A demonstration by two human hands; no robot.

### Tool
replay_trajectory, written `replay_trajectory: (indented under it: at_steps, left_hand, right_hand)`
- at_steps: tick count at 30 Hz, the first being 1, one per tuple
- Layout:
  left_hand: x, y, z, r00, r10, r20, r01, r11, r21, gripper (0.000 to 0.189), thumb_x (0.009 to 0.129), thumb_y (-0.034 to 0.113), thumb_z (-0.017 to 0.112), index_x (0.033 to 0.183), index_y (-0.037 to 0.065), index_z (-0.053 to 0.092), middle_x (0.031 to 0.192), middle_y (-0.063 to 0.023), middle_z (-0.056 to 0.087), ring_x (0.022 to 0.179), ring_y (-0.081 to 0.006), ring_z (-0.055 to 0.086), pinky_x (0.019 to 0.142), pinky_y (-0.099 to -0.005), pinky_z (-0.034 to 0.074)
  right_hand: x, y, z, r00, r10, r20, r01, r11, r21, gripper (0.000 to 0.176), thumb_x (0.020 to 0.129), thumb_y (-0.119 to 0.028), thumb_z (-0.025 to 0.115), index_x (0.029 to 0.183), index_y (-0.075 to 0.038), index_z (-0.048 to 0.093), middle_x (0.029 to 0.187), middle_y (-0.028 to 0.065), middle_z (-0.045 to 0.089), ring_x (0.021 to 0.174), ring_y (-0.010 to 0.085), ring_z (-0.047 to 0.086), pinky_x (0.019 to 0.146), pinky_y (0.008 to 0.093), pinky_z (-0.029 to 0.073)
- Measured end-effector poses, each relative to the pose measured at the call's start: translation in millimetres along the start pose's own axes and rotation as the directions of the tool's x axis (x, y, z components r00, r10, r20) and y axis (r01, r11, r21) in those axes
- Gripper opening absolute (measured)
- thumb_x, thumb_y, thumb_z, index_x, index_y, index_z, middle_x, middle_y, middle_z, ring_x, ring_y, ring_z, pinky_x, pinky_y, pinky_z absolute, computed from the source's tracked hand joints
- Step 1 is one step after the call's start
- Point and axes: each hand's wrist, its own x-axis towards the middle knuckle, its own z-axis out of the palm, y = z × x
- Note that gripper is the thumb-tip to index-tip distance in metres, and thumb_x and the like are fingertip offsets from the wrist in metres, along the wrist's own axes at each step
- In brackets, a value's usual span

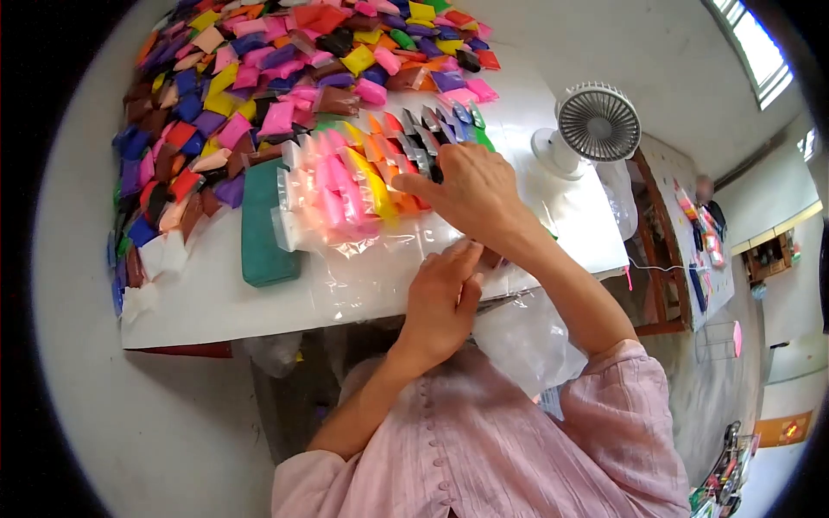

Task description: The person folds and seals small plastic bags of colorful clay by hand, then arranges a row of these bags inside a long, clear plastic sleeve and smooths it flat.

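Open right hand over coloured packets; left hand curled, grip unclear.

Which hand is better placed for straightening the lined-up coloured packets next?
Probably the right hand: it reaches over the lined-up packets, while the left hand is farther back, by the near edge of the white table.

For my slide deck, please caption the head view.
Right hand over rows of bright packets, left hand by the table edge, with a green block, heaped packets and a fan nearby.
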Motion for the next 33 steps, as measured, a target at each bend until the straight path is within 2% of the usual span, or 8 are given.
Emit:
replay_trajectory:
  at_steps: [7, 11, 14, 17, 20, 23, 26, 33]
  left_hand:
    - [1, -6, 1, 0.999, 0.048, -0.014, -0.048, 0.999, 0.007, 0.042, 0.088, 0.006, 0.056, 0.13, 0.002, 0.055, 0.128, -0.0194, 0.058, 0.109, -0.0381, 0.056, 0.095, -0.0419, 0.044]
    - [1, -5, -1, 1.0, 0.015, 0.001, -0.015, 0.999, -0.031, 0.043, 0.088, 0.005, 0.057, 0.13, 0.001, 0.055, 0.129, -0.0198, 0.057, 0.109, -0.0382, 0.056, 0.096, -0.0418, 0.045]
    - [2, -3, -1, 1.0, -0.005, -0.001, 0.005, 0.998, -0.07, 0.042, 0.087, 0.005, 0.058, 0.129, 0.0, 0.056, 0.129, -0.0201, 0.058, 0.109, -0.0385, 0.056, 0.096, -0.0415, 0.045]
    - [3, -1, -2, 1.0, 0.006, -0.005, -0.006, 0.998, -0.068, 0.041, 0.087, 0.005, 0.058, 0.128, -0.002, 0.056, 0.128, -0.0204, 0.058, 0.109, -0.0386, 0.057, 0.096, -0.0416, 0.045]
    - [2, -6, 1, 0.999, 0.04, -0.033, -0.041, 0.999, -0.028, 0.041, 0.087, 0.005, 0.058, 0.128, -0.002, 0.056, 0.128, -0.0206, 0.059, 0.108, -0.0388, 0.057, 0.095, -0.0417, 0.045]
    - [1, -7, 2, 0.999, 0.026, -0.026, -0.026, 0.999, -0.019, 0.042, 0.086, 0.004, 0.058, 0.128, -0.002, 0.056, 0.127, -0.021, 0.059, 0.108, -0.0396, 0.057, 0.095, -0.0416, 0.045]
    - [3, -2, -1, 1.0, -0.01, 0.0, 0.01, 0.999, -0.044, 0.044, 0.084, 0.002, 0.058, 0.128, -0.001, 0.056, 0.126, -0.0214, 0.059, 0.109, -0.0405, 0.057, 0.095, -0.0415, 0.045]
    - [3, -7, 0, 1.0, 0.013, -0.005, -0.013, 0.998, -0.066, 0.045, 0.083, 0.0, 0.056, 0.128, 0.0, 0.056, 0.123, -0.0211, 0.06, 0.108, -0.0387, 0.057, 0.095, -0.0404, 0.046]
  right_hand:
    - [4, 6, -2, 0.995, 0.028, 0.091, -0.03, 0.999, 0.021, 0.062, 0.077, -0.055, 0.069, 0.067, 0.004, 0.059, 0.07, 0.0205, 0.062, 0.071, 0.0371, 0.06, 0.067, 0.0458, 0.047]
    - [7, -1, -6, 0.989, 0.053, 0.137, -0.052, 0.999, -0.005, 0.061, 0.077, -0.056, 0.069, 0.068, 0.004, 0.06, 0.072, 0.021, 0.062, 0.072, 0.037, 0.06, 0.067, 0.0456, 0.047]
    - [6, 9, 3, 0.999, 0.019, 0.03, -0.02, 0.999, 0.035, 0.061, 0.079, -0.053, 0.068, 0.066, 0.006, 0.06, 0.069, 0.0217, 0.061, 0.069, 0.0379, 0.06, 0.066, 0.0465, 0.047]
    - [10, 10, -3, 0.989, 0.044, 0.144, -0.044, 0.999, -0.008, 0.058, 0.08, -0.048, 0.065, 0.065, 0.007, 0.06, 0.067, 0.0227, 0.061, 0.067, 0.0391, 0.06, 0.065, 0.0472, 0.048]
    - [8, 5, -5, 0.99, 0.062, 0.128, -0.06, 0.998, -0.022, 0.053, 0.08, -0.044, 0.063, 0.066, 0.007, 0.061, 0.067, 0.0243, 0.061, 0.068, 0.0406, 0.061, 0.065, 0.0468, 0.049]
    - [8, -2, -2, 0.996, 0.058, 0.067, -0.05, 0.993, -0.11, 0.029, 0.073, -0.027, 0.063, 0.072, 0.001, 0.068, 0.073, 0.0227, 0.066, 0.071, 0.0379, 0.067, 0.067, 0.046, 0.053]
    - [9, 7, 13, 0.999, -0.012, -0.035, 0.006, 0.984, -0.176, 0.026, 0.072, -0.026, 0.064, 0.07, 0.0, 0.069, 0.073, 0.0215, 0.067, 0.07, 0.0372, 0.067, 0.067, 0.0451, 0.053]
    - [9, 7, 12, 1.0, 0.025, 0.017, -0.021, 0.979, -0.204, 0.03, 0.071, -0.029, 0.064, 0.075, 0.001, 0.069, 0.08, 0.0216, 0.067, 0.078, 0.0364, 0.066, 0.072, 0.0446, 0.051]
